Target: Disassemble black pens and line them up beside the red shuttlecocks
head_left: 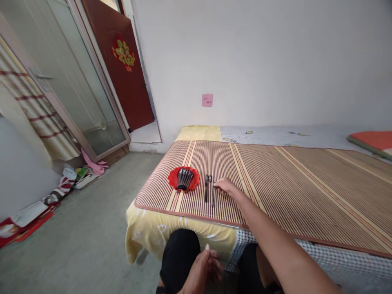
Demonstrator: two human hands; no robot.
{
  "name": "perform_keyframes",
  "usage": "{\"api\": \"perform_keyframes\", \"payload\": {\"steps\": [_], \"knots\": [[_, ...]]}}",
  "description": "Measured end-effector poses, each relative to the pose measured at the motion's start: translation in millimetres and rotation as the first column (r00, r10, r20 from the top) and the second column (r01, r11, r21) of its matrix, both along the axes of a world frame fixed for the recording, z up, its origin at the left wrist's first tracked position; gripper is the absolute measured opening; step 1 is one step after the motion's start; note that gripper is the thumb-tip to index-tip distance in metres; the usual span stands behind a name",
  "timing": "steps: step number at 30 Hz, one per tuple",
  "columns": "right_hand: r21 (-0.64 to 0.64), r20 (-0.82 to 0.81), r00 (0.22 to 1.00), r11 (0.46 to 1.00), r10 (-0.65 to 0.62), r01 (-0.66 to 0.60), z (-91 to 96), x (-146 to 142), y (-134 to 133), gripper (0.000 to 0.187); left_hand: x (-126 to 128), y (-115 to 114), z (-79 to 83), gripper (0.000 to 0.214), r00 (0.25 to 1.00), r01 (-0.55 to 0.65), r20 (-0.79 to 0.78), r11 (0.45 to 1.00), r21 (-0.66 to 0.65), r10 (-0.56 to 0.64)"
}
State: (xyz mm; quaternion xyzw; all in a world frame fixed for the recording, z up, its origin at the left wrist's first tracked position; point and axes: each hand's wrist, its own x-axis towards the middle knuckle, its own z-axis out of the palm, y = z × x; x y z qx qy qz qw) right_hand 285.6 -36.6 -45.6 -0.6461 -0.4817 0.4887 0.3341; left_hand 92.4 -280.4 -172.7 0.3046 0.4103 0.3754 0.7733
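A red dish [183, 179] holding several dark spoons fanned out sits on the striped bamboo mat [275, 179] near the bed's front left corner. Two more spoons [209, 188] lie side by side on the mat just right of the dish. My right hand [225, 186] reaches out over the mat, fingertips pressed together and touching the right-hand spoon near its bowl end. My left hand [203, 267] rests low by my knee in front of the bed, fingers loosely curled, holding nothing that I can see.
The bed has a yellow sheet [147, 232] hanging over its front edge and an orange pillow [373, 141] at the far right. Papers and a pink cloth [92, 165] litter the floor at left by a glass door. A dark red door [122, 61] stands behind.
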Motion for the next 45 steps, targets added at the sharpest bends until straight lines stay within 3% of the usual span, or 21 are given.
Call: {"api": "perform_keyframes", "payload": {"steps": [6,13,20,26,33,39,45], "knots": [[-0.023,0.099,0.994,0.999,-0.035,0.038,-13.4,-9.3,15.4,0.022,2.7,2.6,-11.0,0.08,0.999,0.031,0.02,0.999,-0.02,-0.031],[0.047,0.131,0.989,0.997,-0.072,0.066,-19.8,-16.0,8.7,0.002,4.3,1.2,3.0,0.079,1.0,0.023,0.009,0.998,-0.053,-0.023],[0.191,0.15,0.989,0.981,-0.012,-0.018,-16.9,-9.5,-42.7,0.035,5.3,-0.3,6.2,0.081,1.0,0.016,0.002,0.998,-0.058,-0.016],[0.302,0.209,0.971,0.937,0.116,-0.177,-31.1,-2.9,-89.7,0.053,6.1,-0.3,6.5,0.082,1.0,0.025,-0.007,0.997,-0.075,-0.025],[0.309,0.512,0.852,0.902,0.109,-0.302,-26.4,-10.6,-93.8,0.053,3.2,-3.6,16.6,0.077,1.0,0.018,-0.011,0.998,-0.063,-0.018],[0.278,0.563,0.816,0.899,0.132,-0.337,-21.7,-14.4,-93.4,0.047,3.7,-2.0,7.0,0.079,1.0,0.027,-0.01,0.998,-0.059,-0.027],[0.263,0.599,0.793,0.909,0.109,-0.323,-16.5,-19.2,-93.2,0.042,4.1,-0.9,10.5,0.079,0.999,0.033,-0.035,0.997,-0.074,-0.035]]}}
